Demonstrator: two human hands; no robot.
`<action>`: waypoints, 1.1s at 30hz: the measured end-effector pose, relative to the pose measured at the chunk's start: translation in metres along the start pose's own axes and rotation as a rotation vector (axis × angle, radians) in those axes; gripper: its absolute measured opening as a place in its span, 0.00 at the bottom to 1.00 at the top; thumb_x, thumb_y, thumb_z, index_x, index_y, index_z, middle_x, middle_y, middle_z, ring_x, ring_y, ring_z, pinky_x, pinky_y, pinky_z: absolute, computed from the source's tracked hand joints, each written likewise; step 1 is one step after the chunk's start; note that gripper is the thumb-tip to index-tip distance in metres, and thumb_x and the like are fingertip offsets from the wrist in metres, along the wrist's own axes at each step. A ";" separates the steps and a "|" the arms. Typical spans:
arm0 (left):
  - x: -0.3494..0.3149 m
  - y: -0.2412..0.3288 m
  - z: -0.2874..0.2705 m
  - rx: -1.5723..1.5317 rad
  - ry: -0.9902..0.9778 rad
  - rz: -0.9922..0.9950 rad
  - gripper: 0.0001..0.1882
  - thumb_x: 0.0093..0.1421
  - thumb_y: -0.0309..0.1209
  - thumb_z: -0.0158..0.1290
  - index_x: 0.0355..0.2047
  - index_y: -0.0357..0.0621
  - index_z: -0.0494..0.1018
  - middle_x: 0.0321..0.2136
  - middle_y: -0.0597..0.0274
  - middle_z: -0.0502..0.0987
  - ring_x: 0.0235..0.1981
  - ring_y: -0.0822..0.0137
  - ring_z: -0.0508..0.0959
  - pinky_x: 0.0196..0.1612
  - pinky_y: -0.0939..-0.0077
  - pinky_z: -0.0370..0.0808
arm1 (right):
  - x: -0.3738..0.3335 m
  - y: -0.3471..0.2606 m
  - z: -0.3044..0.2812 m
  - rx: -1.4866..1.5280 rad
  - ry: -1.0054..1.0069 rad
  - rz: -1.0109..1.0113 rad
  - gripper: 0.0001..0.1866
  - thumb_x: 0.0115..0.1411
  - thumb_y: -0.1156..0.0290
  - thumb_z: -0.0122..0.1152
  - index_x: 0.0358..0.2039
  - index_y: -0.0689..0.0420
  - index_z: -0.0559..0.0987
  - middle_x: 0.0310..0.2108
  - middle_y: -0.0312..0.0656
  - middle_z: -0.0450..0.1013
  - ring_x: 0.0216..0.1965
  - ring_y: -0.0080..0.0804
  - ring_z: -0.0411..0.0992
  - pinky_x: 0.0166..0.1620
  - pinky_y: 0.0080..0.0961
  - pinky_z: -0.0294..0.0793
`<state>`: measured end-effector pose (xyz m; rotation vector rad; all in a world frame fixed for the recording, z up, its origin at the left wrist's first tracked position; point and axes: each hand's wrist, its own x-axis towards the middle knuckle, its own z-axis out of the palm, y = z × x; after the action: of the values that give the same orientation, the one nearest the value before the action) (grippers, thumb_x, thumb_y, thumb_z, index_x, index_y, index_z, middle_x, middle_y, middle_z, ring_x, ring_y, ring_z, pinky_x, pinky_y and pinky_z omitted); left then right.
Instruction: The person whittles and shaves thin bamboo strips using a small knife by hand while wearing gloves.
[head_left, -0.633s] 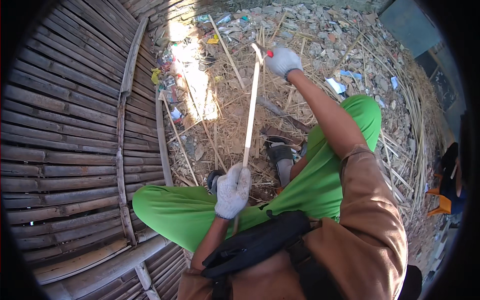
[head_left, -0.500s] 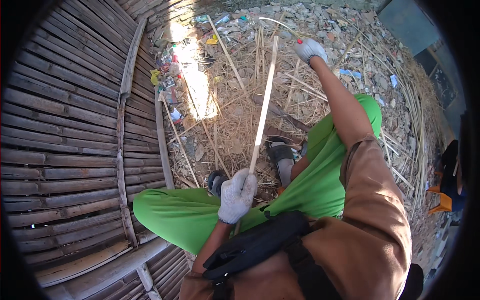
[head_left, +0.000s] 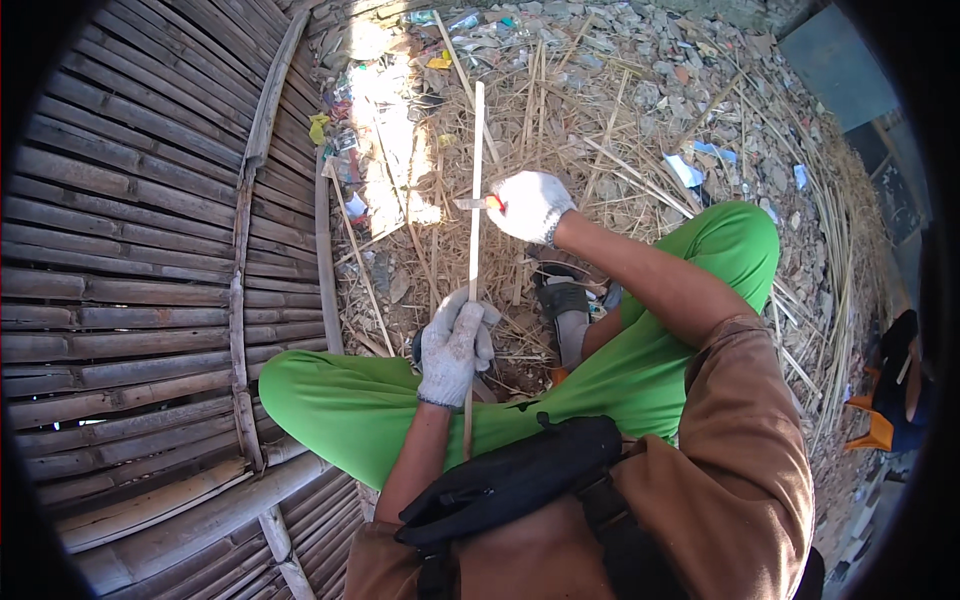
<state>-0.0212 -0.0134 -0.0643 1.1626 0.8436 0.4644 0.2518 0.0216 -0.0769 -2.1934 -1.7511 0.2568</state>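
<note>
A long, pale bamboo strip (head_left: 477,140) stands nearly upright in front of me, its lower end running down past my lap. My left hand (head_left: 455,345), in a whitish knitted glove, is closed around its lower part. Higher up, my right hand (head_left: 531,207), gloved alike, grips a small knife (head_left: 494,203) with a red and yellow handle. The short blade crosses the strip and shows on its left side. Whether the edge bites into the bamboo I cannot tell.
On the left rises a wall of split bamboo slats (head_left: 140,290). Rubble, litter and pale shavings (head_left: 430,240) cover the ground. Loose bamboo strips (head_left: 640,180) lie ahead, with long thin ones (head_left: 835,260) at the right. An orange plastic chair (head_left: 870,430) stands at the far right.
My right hand has come back from the far right with the knife to the bamboo strip. A long curled sliver by the knife is gone from view. The strip now stands straighter.
</note>
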 end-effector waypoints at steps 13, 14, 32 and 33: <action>-0.004 -0.005 -0.005 -0.015 0.021 0.052 0.20 0.80 0.35 0.50 0.64 0.35 0.72 0.32 0.67 0.79 0.14 0.82 0.67 0.15 0.83 0.65 | -0.016 -0.037 -0.026 -0.162 -0.125 0.017 0.20 0.68 0.51 0.57 0.34 0.51 0.89 0.32 0.48 0.85 0.37 0.50 0.85 0.40 0.48 0.84; -0.005 -0.004 -0.002 -0.015 0.016 0.055 0.20 0.80 0.35 0.50 0.64 0.35 0.72 0.32 0.67 0.79 0.14 0.82 0.67 0.15 0.83 0.65 | -0.013 -0.034 -0.028 -0.164 -0.121 0.020 0.20 0.68 0.51 0.57 0.34 0.51 0.89 0.32 0.48 0.85 0.37 0.50 0.85 0.40 0.48 0.84; -0.037 -0.016 0.007 0.201 -0.322 0.219 0.20 0.80 0.32 0.48 0.65 0.33 0.71 0.29 0.68 0.79 0.16 0.83 0.69 0.18 0.85 0.67 | 0.055 0.168 -0.108 -0.095 0.209 0.677 0.26 0.64 0.48 0.57 0.47 0.58 0.88 0.50 0.55 0.84 0.51 0.55 0.84 0.54 0.51 0.82; -0.038 -0.005 0.011 0.187 -0.273 0.105 0.20 0.80 0.33 0.48 0.65 0.33 0.71 0.29 0.67 0.79 0.16 0.83 0.70 0.18 0.86 0.67 | 0.052 0.169 -0.101 -0.090 0.198 0.679 0.26 0.64 0.48 0.57 0.47 0.58 0.88 0.50 0.55 0.84 0.51 0.55 0.84 0.54 0.51 0.82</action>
<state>-0.0366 -0.0487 -0.0547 1.4123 0.5995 0.3067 0.4526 0.0251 -0.0401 -2.7042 -0.8862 0.1046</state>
